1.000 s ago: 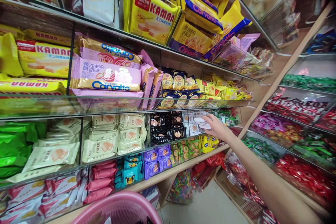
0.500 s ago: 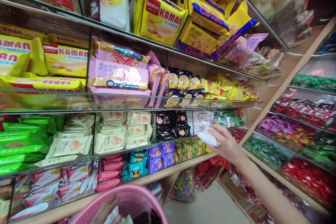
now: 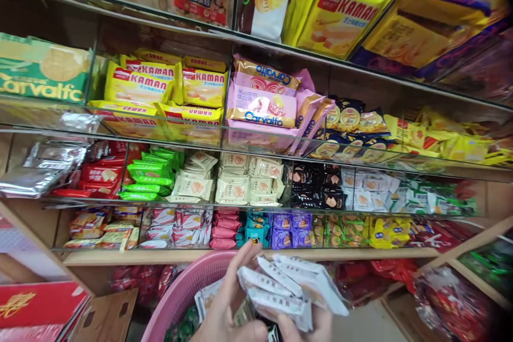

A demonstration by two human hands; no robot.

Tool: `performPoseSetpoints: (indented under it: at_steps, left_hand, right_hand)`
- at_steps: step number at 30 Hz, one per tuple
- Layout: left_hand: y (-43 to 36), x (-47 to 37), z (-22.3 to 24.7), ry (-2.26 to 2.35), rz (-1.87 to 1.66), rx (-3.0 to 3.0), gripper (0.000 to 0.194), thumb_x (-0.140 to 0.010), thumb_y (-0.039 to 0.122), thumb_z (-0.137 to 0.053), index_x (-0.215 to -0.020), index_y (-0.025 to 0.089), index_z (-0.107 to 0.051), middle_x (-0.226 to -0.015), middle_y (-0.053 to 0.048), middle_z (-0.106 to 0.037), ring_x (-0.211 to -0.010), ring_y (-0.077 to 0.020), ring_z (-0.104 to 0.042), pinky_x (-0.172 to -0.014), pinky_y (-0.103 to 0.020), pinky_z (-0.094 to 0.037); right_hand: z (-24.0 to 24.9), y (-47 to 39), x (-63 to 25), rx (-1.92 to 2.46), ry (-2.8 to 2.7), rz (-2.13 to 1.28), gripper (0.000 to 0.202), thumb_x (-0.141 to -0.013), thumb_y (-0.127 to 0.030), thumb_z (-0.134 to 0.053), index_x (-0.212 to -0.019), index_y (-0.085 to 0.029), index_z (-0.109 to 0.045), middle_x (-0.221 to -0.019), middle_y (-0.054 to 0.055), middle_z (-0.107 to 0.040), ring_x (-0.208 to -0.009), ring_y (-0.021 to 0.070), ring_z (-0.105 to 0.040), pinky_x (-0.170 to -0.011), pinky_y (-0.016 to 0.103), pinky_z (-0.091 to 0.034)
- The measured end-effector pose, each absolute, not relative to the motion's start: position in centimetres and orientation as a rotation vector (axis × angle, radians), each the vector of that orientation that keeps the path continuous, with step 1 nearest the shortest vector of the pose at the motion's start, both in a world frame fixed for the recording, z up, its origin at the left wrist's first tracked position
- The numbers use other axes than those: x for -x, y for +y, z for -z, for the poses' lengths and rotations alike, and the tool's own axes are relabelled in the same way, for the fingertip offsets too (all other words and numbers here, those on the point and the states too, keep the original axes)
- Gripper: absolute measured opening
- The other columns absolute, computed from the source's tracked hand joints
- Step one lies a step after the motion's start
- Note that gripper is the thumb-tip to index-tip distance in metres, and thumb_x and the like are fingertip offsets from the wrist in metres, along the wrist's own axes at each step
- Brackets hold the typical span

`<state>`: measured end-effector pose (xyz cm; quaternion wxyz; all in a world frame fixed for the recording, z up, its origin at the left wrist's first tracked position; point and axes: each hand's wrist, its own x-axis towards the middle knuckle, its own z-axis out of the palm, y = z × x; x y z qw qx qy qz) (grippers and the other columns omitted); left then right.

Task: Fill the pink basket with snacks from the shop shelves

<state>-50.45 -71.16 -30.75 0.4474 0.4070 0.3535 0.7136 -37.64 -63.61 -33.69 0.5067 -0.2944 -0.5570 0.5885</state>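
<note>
Several white snack packets [image 3: 276,283] are bunched together low in the middle, over the right side of a pink basket [image 3: 168,299]. My left hand [image 3: 228,304] is closed round the left side of the bunch, its fingers up along the edge and its thumb below. From underneath, my right hand [image 3: 306,326] grips the same packets, much of it hidden behind them. Dark and pale wrappers show between the hands. Inside the basket lie green-wrapped items [image 3: 182,326] and a white packet [image 3: 206,296].
Glass-fronted shelves hold cream packets [image 3: 232,187], black packets [image 3: 316,187], white packets [image 3: 372,189] and purple packets [image 3: 290,230]. A wooden ledge [image 3: 148,257] runs just behind the basket. Red boxes [image 3: 36,304] stand at lower left, and bagged red goods [image 3: 452,304] at lower right.
My right hand has come from the shelf at right, with white packets, to my left hand over the basket. The view has swung left.
</note>
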Motion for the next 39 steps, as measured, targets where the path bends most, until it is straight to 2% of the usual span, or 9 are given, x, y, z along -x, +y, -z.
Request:
performPoseSetpoints:
  at_steps: [3,8,15,18,21,27,29,32,39]
  left_hand:
    - [-71.6,50.3,30.6,0.838,-1.837,-0.843,0.084,-0.068,0.045,-0.072,-0.14,0.03,-0.031,-0.149,-0.011,-0.03,-0.134,-0.0336,-0.03,-0.109,-0.046,-0.026]
    - [-71.7,50.6,32.1,0.85,-1.882,-0.58,0.078,-0.073,0.039,-0.07,-0.14,0.028,-0.033,-0.132,-0.01,-0.053,-0.121,-0.0316,-0.048,-0.105,-0.045,-0.033]
    - [-72.0,50.4,34.9,0.666,-1.872,-0.248,0.068,-0.079,0.044,-0.062,-0.139,0.027,-0.035,-0.122,-0.009,-0.061,-0.114,-0.0265,-0.055,-0.106,-0.041,-0.031]
    - [-72.3,50.2,35.5,0.626,-1.824,-0.183,0.067,-0.08,0.049,-0.058,-0.139,0.027,-0.034,-0.122,-0.009,-0.061,-0.115,-0.0265,-0.054,-0.106,-0.04,-0.03]
    - [-72.4,50.2,35.9,0.632,-1.817,-0.145,0.07,-0.08,0.05,-0.057,-0.14,0.025,-0.032,-0.124,-0.009,-0.06,-0.116,-0.0263,-0.054,-0.108,-0.039,-0.029]
    - [-72.6,50.4,35.3,0.696,-1.805,-0.108,0.064,-0.083,0.044,-0.058,-0.139,0.022,-0.036,-0.118,-0.011,-0.064,-0.107,-0.0268,-0.061,-0.103,-0.041,-0.036]
    - [-72.6,50.5,34.9,0.716,-1.816,-0.088,0.063,-0.082,0.042,-0.059,-0.138,0.02,-0.038,-0.117,-0.011,-0.065,-0.106,-0.0266,-0.061,-0.102,-0.04,-0.037]
    - [-72.6,50.6,34.3,0.689,-1.798,-0.081,0.062,-0.083,0.044,-0.057,-0.137,0.019,-0.04,-0.119,-0.011,-0.064,-0.107,-0.0266,-0.06,-0.102,-0.04,-0.037]
    - [-72.7,50.2,32.8,0.557,-1.628,-0.103,0.061,-0.083,0.051,-0.052,-0.132,0.016,-0.046,-0.117,-0.011,-0.065,-0.11,-0.0284,-0.059,-0.102,-0.042,-0.037]
  right_hand:
    - [34.0,-65.8,39.9,0.689,-1.157,-1.62,0.086,-0.067,-0.048,-0.068,-0.136,-0.026,-0.023,-0.11,0.01,-0.066,-0.098,0.033,-0.064,-0.08,0.047,-0.054]
    - [33.6,-66.8,42.5,0.688,-0.949,-1.844,0.098,-0.065,-0.047,-0.071,-0.14,-0.028,-0.011,-0.11,0.01,-0.066,-0.098,0.029,-0.064,-0.084,0.044,-0.052]
    - [35.3,-67.7,43.4,0.94,-1.115,-1.734,0.096,-0.057,-0.051,-0.076,-0.135,-0.02,-0.028,-0.108,0.011,-0.067,-0.097,0.0287,-0.064,-0.079,0.038,-0.054]
    - [36.1,-68.4,43.6,0.987,-1.205,-1.677,0.09,-0.058,-0.052,-0.074,-0.133,-0.026,-0.031,-0.105,0.007,-0.069,-0.098,0.0289,-0.064,-0.08,0.04,-0.054]
    - [37.1,-68.6,43.4,1.048,-1.343,-1.562,0.079,-0.063,-0.051,-0.071,-0.13,-0.031,-0.036,-0.115,0.004,-0.065,-0.106,0.0284,-0.06,-0.087,0.04,-0.051]
    - [38.8,-68.4,42.5,1.141,-1.562,-1.419,0.071,-0.062,-0.05,-0.073,-0.124,-0.033,-0.043,-0.12,0.003,-0.06,-0.119,0.0316,-0.05,-0.094,0.045,-0.046]
    - [38.9,-68.6,42.6,1.027,-1.483,-1.57,0.082,-0.06,-0.054,-0.072,-0.129,-0.03,-0.036,-0.123,0.005,-0.058,-0.115,0.0316,-0.054,-0.091,0.044,-0.048]
    - [38.6,-68.9,42.9,0.853,-1.341,-1.771,0.108,-0.054,-0.055,-0.075,-0.138,-0.026,-0.015,-0.124,0.009,-0.058,-0.113,0.0295,-0.056,-0.092,0.041,-0.048]
    - [35.3,-67.6,42.5,0.803,-1.283,-1.699,0.136,-0.043,-0.029,-0.086,-0.142,-0.029,0.007,-0.136,0.015,-0.046,-0.116,0.0288,-0.054,-0.087,0.038,-0.051]
